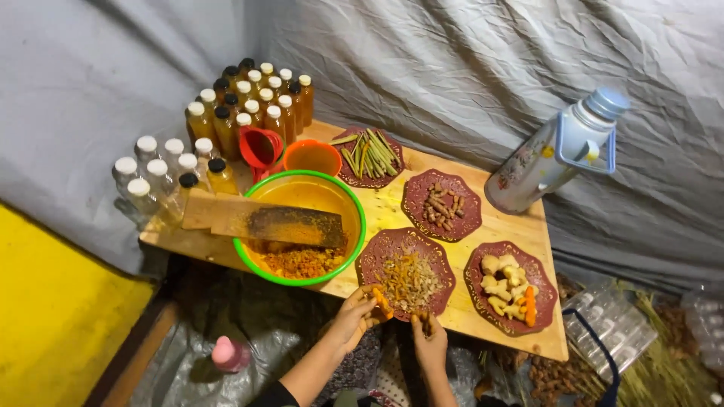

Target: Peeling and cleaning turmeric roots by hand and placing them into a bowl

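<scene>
Peeling goes best with a firm pinch: at lower centre, the left hand (353, 315) has its grip closed on an orange turmeric root (382, 302), the right hand (431, 341) pinching a small knife-like tool (426, 322), beside the plate of peelings (406, 274); farther up the bench (494, 226), the green bowl (302, 226).

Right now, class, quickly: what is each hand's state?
Left hand: closed on an orange root piece.
Right hand: closed on a small dark piece, kind unclear.
</scene>
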